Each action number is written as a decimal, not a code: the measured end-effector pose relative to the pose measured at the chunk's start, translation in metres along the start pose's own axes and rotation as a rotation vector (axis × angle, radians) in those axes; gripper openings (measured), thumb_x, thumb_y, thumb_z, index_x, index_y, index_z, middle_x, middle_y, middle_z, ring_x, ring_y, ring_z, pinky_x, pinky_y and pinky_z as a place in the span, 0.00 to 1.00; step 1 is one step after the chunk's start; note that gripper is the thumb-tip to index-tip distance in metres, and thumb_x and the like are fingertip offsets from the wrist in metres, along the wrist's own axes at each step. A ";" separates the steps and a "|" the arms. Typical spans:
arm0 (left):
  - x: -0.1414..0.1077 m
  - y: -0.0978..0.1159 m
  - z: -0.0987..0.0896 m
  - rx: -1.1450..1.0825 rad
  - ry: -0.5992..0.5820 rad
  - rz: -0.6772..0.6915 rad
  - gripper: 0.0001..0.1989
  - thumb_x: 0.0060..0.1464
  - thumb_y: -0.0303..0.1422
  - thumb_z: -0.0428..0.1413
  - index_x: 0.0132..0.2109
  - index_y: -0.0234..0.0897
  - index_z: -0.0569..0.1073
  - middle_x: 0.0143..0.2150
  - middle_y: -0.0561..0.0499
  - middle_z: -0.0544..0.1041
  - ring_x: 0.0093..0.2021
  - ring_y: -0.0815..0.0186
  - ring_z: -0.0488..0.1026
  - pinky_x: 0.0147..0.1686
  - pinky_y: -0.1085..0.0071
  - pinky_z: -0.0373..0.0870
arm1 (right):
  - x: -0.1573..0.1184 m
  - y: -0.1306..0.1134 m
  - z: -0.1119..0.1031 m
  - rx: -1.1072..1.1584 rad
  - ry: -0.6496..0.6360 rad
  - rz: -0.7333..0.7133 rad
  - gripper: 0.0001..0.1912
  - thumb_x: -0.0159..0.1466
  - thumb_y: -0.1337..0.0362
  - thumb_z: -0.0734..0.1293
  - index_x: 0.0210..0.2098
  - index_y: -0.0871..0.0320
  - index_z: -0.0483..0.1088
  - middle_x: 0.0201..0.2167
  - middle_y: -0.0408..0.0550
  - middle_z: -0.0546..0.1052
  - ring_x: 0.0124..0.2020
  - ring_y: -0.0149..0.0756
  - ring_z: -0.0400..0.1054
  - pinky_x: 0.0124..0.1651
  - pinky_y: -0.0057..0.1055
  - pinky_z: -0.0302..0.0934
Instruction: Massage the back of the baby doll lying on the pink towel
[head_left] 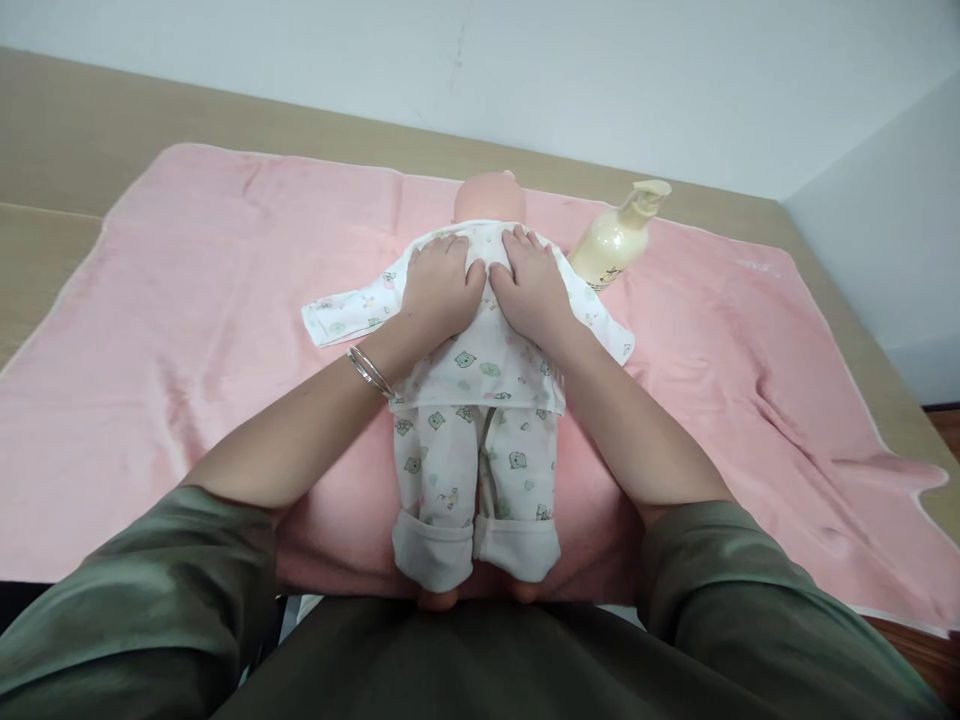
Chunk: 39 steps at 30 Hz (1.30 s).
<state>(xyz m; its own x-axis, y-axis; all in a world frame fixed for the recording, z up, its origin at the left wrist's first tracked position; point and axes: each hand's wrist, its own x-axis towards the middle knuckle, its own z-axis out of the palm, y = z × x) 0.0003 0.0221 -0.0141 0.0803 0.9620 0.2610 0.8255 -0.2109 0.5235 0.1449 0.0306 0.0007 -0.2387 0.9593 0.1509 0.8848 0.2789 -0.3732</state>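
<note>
Plain white walls (600, 90) w/ reddish-brown floor (946, 430).

So the counter (825, 270) is pale wood, with a pink blanket (247, 300) spread over most of it, pretty wrinkly to the right of the pump bottle (611, 240), which sits right on the blanket.

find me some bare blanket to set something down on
The pink blanket is bare between its left edge and the doll, and right of the pump bottle and right forearm. The middle is crowded: left hand and right hand on the doll, bottle close beside.
</note>
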 end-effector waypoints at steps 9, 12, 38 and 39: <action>-0.011 0.006 0.008 -0.016 -0.003 0.005 0.28 0.68 0.35 0.42 0.70 0.32 0.65 0.75 0.36 0.65 0.79 0.46 0.56 0.79 0.42 0.47 | 0.003 0.012 -0.013 -0.056 -0.176 -0.102 0.38 0.74 0.56 0.50 0.77 0.71 0.47 0.80 0.62 0.48 0.82 0.57 0.39 0.82 0.58 0.39; -0.014 0.006 0.011 -0.055 0.012 0.056 0.28 0.69 0.38 0.42 0.71 0.36 0.64 0.76 0.38 0.65 0.79 0.47 0.56 0.79 0.41 0.47 | 0.000 0.013 -0.016 -0.061 -0.176 -0.133 0.37 0.74 0.57 0.49 0.76 0.73 0.48 0.80 0.65 0.50 0.82 0.58 0.42 0.82 0.60 0.42; -0.006 0.000 -0.022 0.174 -0.168 0.277 0.20 0.64 0.28 0.41 0.50 0.30 0.76 0.53 0.35 0.77 0.63 0.45 0.71 0.66 0.43 0.67 | -0.032 -0.018 -0.015 -0.146 -0.108 -0.154 0.31 0.73 0.66 0.50 0.72 0.74 0.57 0.76 0.67 0.59 0.79 0.62 0.48 0.79 0.61 0.48; -0.001 -0.001 -0.027 0.140 -0.202 0.225 0.18 0.64 0.29 0.43 0.50 0.32 0.76 0.52 0.37 0.78 0.61 0.47 0.73 0.65 0.45 0.69 | -0.038 -0.023 -0.015 -0.156 -0.094 -0.172 0.30 0.72 0.68 0.51 0.71 0.74 0.59 0.76 0.66 0.60 0.79 0.62 0.49 0.80 0.60 0.48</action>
<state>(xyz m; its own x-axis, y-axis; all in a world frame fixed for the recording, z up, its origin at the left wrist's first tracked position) -0.0162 0.0166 0.0071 0.3671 0.9117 0.1846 0.8419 -0.4100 0.3509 0.1397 -0.0130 0.0171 -0.4206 0.9004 0.1112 0.8774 0.4348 -0.2027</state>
